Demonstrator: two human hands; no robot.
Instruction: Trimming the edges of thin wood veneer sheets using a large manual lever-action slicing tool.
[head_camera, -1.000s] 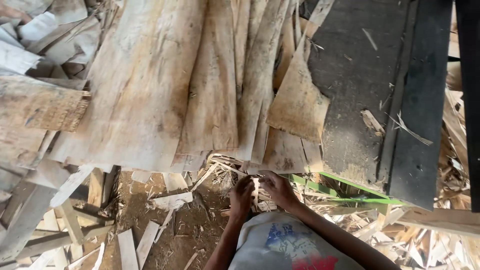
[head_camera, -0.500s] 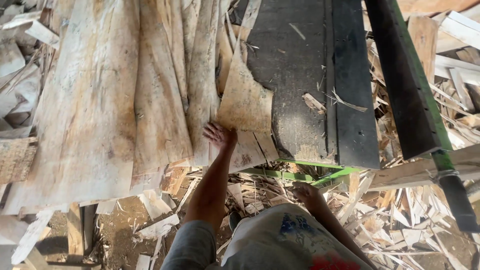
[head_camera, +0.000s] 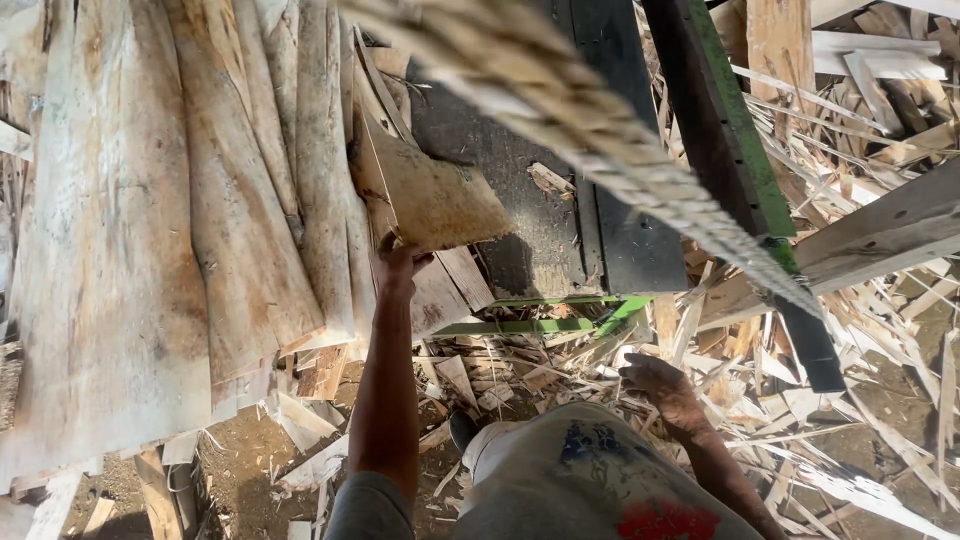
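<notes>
Left hand extended far, fingers closed on near edge of a veneer scrap lifted and tilted above stacked veneer sheets, just left of dark machine bed. Right hand near, relaxed open, empty, over wood offcuts. Green frame rail at right.

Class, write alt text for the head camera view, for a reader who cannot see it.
Seen from above, a person's left hand grips the edge of a thin wood veneer sheet lifted from a stack of veneer sheets beside a dark machine bed. The right hand hangs empty over wood scraps littering the ground.
</notes>
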